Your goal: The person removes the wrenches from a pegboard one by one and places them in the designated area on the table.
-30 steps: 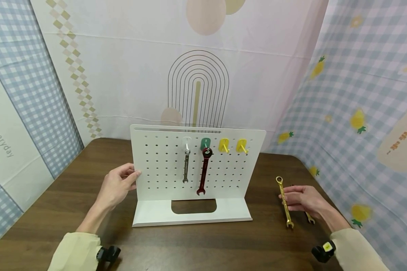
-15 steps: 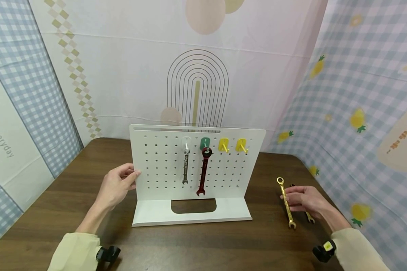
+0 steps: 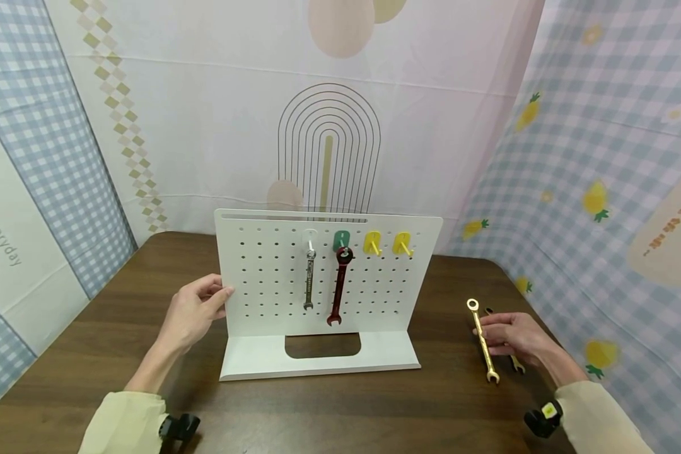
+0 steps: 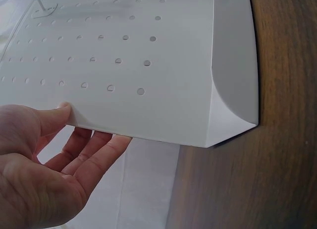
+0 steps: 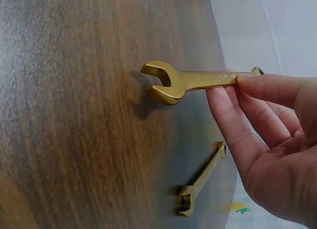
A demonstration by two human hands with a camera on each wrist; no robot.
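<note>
My left hand (image 3: 195,310) grips the left edge of a white pegboard (image 3: 272,277), thumb on the front and fingers behind, as the left wrist view shows. On the right, my right hand (image 3: 516,337) pinches a gold combination wrench (image 3: 484,347) by its shank, ring end away from me. In the right wrist view its open end (image 5: 166,83) points left, just off the wood. Partly hidden under that hand, a second gold wrench (image 5: 200,182) lies on the table. A small silver wrench (image 3: 309,280) and a dark red wrench (image 3: 338,290) hang from the board.
The pegboard stands upright on its white base (image 3: 383,353) on a brown wooden table (image 3: 318,416). Beside the hung wrenches are two yellow hooks (image 3: 372,243) with nothing on them. Patterned cloth (image 3: 573,157) encloses the back and sides.
The gold wrench in my right hand has shifted slightly right and toward me. My left hand keeps its hold on the board. The view has drifted a little.
</note>
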